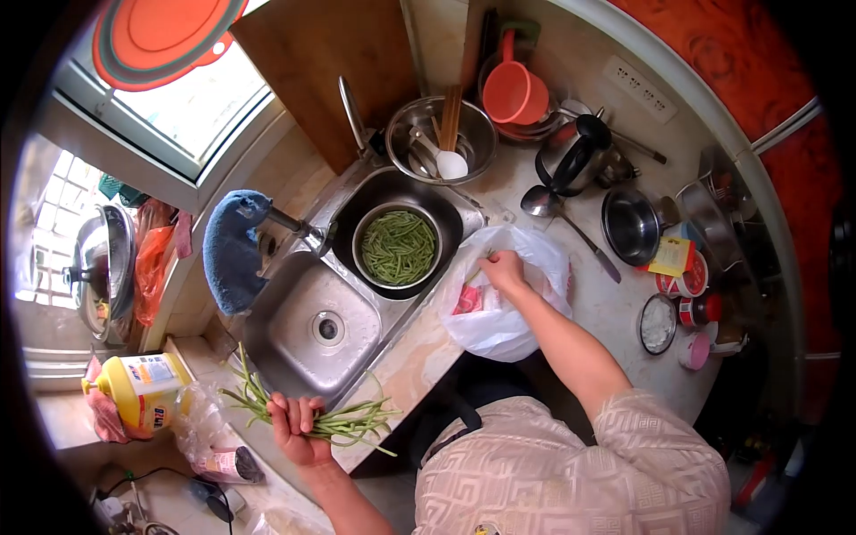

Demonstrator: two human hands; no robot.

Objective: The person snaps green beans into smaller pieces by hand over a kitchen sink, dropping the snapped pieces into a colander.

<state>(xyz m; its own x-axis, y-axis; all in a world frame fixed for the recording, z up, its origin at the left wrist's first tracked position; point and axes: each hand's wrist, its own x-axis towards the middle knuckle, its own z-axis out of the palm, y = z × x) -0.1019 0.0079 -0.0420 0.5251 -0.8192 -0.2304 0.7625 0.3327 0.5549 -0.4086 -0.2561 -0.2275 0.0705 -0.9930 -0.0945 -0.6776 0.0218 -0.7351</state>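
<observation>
A bunch of long green beans (pixel 355 423) is wrapped in the fingers of my left hand (pixel 299 430), sticking out on both sides near the counter's front edge. My right hand (pixel 506 270) is over the mouth of a white plastic bag (pixel 508 334), its fingers pinched together; what they hold is too small to make out. Something red and white shows inside the bag. In the sink's far basin stands a metal bowl (pixel 437 266) full of cut green beans (pixel 397 245). The near basin (pixel 299 299) shows its bare bottom and drain.
A blue cloth (pixel 234 250) hangs by the faucet. Behind the sink, a steel bowl (pixel 481 134) holds utensils. A ladle (pixel 580 234), black pan (pixel 629 227) and small jars stand right of the bag. A yellow bottle (pixel 147 385) stands at the left.
</observation>
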